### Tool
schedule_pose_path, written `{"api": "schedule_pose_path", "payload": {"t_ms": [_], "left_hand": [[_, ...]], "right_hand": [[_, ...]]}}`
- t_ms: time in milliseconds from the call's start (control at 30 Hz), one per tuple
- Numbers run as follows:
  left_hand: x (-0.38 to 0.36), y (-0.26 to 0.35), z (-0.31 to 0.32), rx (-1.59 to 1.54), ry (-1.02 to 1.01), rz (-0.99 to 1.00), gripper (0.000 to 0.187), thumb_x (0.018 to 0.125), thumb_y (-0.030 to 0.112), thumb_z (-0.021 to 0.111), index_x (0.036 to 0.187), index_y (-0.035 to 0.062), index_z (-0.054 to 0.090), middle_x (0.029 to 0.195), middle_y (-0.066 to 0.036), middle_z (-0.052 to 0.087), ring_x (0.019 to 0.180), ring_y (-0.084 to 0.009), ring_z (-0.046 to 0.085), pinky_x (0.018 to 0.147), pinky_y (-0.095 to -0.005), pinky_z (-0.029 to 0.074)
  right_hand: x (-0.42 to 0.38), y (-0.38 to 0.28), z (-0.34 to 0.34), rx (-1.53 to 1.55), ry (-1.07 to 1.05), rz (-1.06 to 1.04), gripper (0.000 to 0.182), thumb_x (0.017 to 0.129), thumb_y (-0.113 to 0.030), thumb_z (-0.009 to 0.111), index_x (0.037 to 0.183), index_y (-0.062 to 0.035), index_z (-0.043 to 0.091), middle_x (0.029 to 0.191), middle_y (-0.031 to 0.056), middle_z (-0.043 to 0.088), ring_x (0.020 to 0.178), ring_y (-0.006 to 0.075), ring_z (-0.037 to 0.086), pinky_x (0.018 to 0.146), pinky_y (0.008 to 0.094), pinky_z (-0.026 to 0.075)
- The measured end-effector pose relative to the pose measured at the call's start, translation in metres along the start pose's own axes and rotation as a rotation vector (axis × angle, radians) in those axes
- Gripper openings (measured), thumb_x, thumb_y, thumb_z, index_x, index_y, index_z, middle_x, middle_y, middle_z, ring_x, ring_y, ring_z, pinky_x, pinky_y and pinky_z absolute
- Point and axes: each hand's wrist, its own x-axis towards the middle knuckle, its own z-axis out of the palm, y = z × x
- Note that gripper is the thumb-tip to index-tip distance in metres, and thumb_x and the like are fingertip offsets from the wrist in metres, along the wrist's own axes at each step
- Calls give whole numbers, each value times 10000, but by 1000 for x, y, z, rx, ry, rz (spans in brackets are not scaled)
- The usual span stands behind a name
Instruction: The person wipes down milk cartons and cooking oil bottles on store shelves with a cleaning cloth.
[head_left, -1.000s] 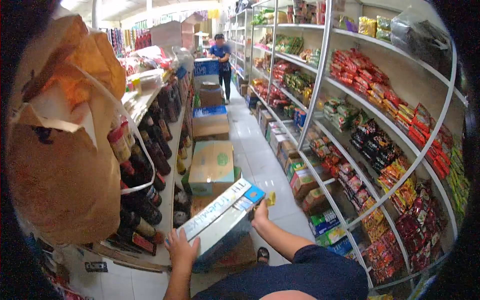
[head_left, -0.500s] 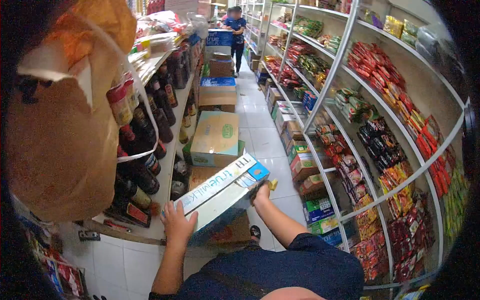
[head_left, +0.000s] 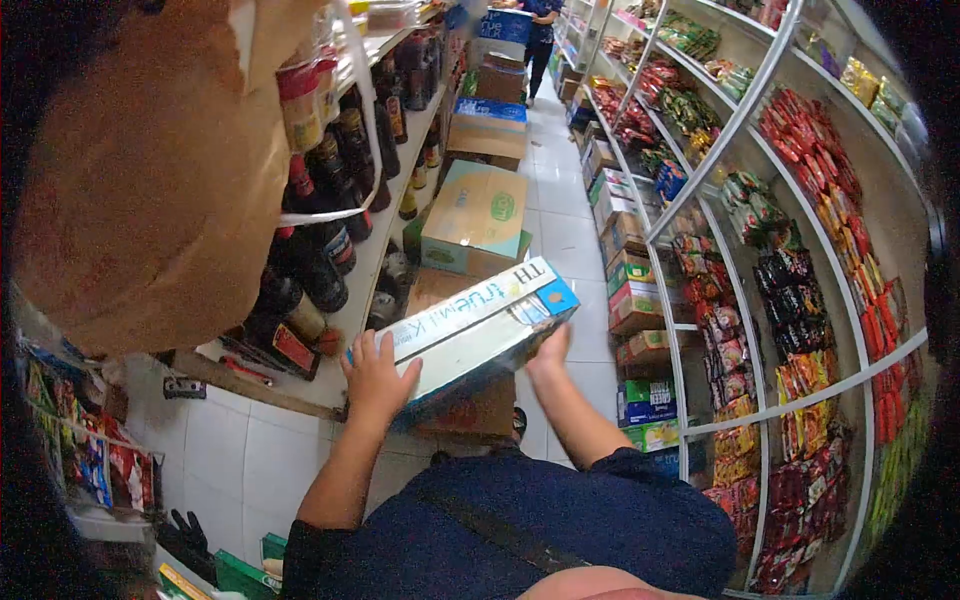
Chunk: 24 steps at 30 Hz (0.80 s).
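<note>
A long white and blue carton (head_left: pixel 470 320), marked "TH true MILK", is held at a slant in front of my body. My left hand (head_left: pixel 380 378) lies over its left end, with the fingers spread on the top edge and the thumb on the pale side. At the right end, my right hand (head_left: pixel 548 352) grips the carton from the side and below; its fingertips are partly hidden behind it. Just beyond the carton stands a closed cardboard box (head_left: pixel 474 208) with a green oval print.
Dark bottles (head_left: pixel 322 262) fill the left shelf, beside a large brown bag (head_left: pixel 150 190). Packed snack racks (head_left: pixel 800 270) line the right, with boxes (head_left: pixel 636 305) at their foot. Another person (head_left: pixel 540 42) stands far down the tiled aisle (head_left: pixel 568 235).
The view has tilted down and shifted left, so the scene sits lower-right to upper-right differently. The carton is still between both hands, and my right hand's yellow item no longer shows.
</note>
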Motion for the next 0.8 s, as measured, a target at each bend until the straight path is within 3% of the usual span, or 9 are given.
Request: {"api": "schedule_pose_path", "payload": {"t_ms": [133,167,267,300,367,500,600,733,800], "left_hand": [[-1,0,-1,-4,-47,-18,655,755,455,584,1240,35,449,1313,-194,366,1231,-355,311,1006,-537,207],[-2,-3,7,-7,-3,0,636,765,474,569,1214,35,471,1281,-196,391,1236,-352,310,990,-580,203],[0,-4,11,5,14,3,622,767,455,572,1216,37,472,1280,-198,392,1233,-353,312,989,-580,206],[0,-4,12,18,37,12,594,772,428,575,1212,41,474,1264,-199,402,1224,-356,321,988,-578,214],[1,-4,12,18,36,9,561,782,404,570,1202,42,478,1251,-202,410,1215,-358,330,981,-576,226],[1,-11,14,-3,56,20,452,806,331,550,1159,52,503,1225,-191,432,1194,-347,359,955,-558,271],[5,-10,15,-15,85,17,425,811,310,543,1153,59,510,1225,-184,438,1189,-338,369,952,-549,281],[3,-10,14,-20,77,32,412,815,293,534,1158,64,511,1234,-181,440,1190,-337,371,959,-551,276],[4,-7,11,5,61,17,417,816,290,534,1168,67,505,1241,-182,437,1193,-341,367,963,-552,274]], "right_hand": [[15,3,-7,-568,83,-677,402,929,-249,387,1242,3,398,1335,193,357,1219,329,360,1038,409,252],[12,22,-23,-1131,176,-1005,446,902,-162,408,1297,24,320,1359,230,277,1262,379,246,1075,434,117],[-29,66,-28,-1641,-163,-1434,622,842,-181,450,1393,-60,188,1437,261,57,1320,461,-31,1060,544,1],[-53,76,-31,-1691,-383,-1108,660,832,-255,492,1397,-95,191,1443,253,25,1314,477,-53,1052,576,-4],[-87,88,-24,-1815,-697,-1496,533,781,-350,565,1253,-131,450,1336,173,340,1305,426,190,1059,587,77],[-95,98,-10,-1557,-1148,-1629,324,764,-326,586,1038,-153,572,1119,119,509,1228,322,393,1053,567,181],[-58,61,-2,-1670,-1180,-1552,215,761,-277,588,924,-138,596,1047,128,550,1197,344,425,1026,552,250],[-28,-23,-6,-1694,-458,-1526,172,768,-196,561,863,-62,612,946,137,586,1101,397,473,985,512,316],[-22,-23,-1,-1656,-429,-1508,152,763,-181,559,824,-54,614,922,139,589,1088,402,477,947,509,339]]}}
